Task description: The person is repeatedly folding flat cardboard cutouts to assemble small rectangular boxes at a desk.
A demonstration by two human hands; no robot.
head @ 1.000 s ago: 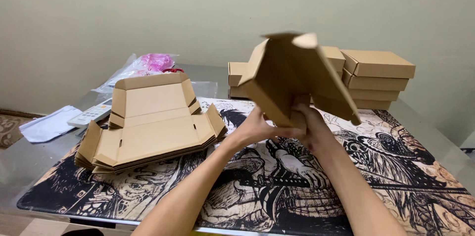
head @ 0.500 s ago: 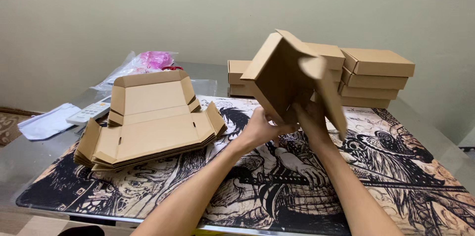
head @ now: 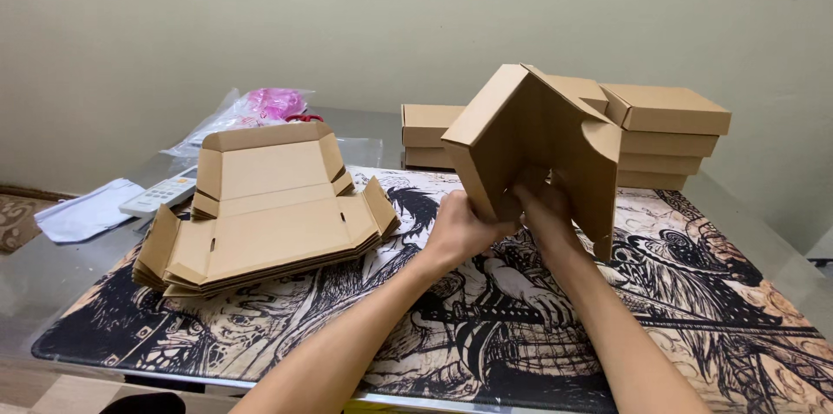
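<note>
Holding a half-folded cardboard box [head: 538,141] up at centre frame, left hand [head: 460,227] grips its lower left panel, fingers curled shut; right hand [head: 542,206] is closed on the inner bottom edge. Box sits directly above both hands, off the printed mat [head: 260,327]. Flat blanks [head: 260,206] lie centre left.

The half-folded box [head: 538,141] hides the fingers of both hands, left [head: 460,227] and right [head: 545,210], and part of the finished boxes [head: 668,119] stacked behind it. Both forearms and the mat [head: 260,327] run off the bottom edge. The contents of the plastic bag [head: 260,110], upper left, are too blurred to tell.
</note>
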